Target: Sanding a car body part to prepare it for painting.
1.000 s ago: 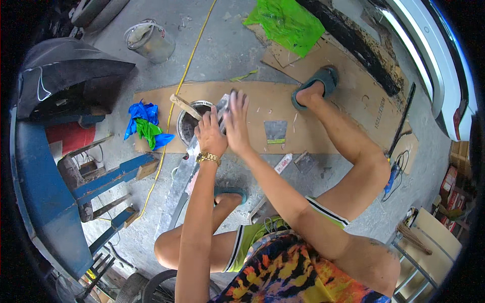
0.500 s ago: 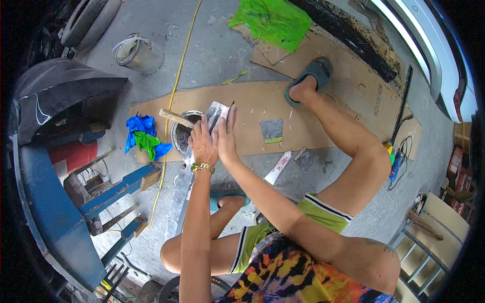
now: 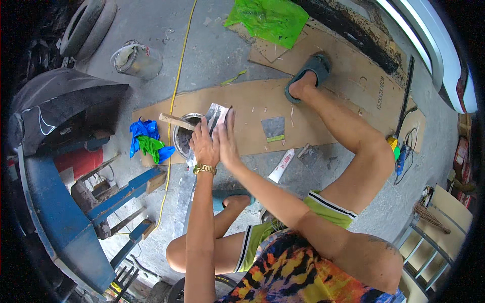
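My left hand [image 3: 204,147], with a gold watch at its wrist, lies palm down with its fingers stretched forward over a long silvery strip [image 3: 218,113]. Grey smears mark the strip's far end. Close against it on the right, my right hand [image 3: 228,144] has its fingers together along the strip's edge. A thin dark edge shows by its fingertips, but what it belongs to is hidden. Just left of the hands stands an open round can [image 3: 181,143] with dark grey stuff inside, and a wooden stick [image 3: 175,120] rests across its rim.
Cardboard [image 3: 316,129] lies under the can. A grey square sheet [image 3: 274,129] and a white tube [image 3: 281,165] lie to the right. Blue and green crumpled plastic [image 3: 146,139] sits left, beside a yellow cord [image 3: 176,88]. A blue metal frame [image 3: 68,212] stands at the left.
The whole view has shifted and turned slightly. Both hands keep nearly the same place on the strip, and the can and stick have not visibly moved.
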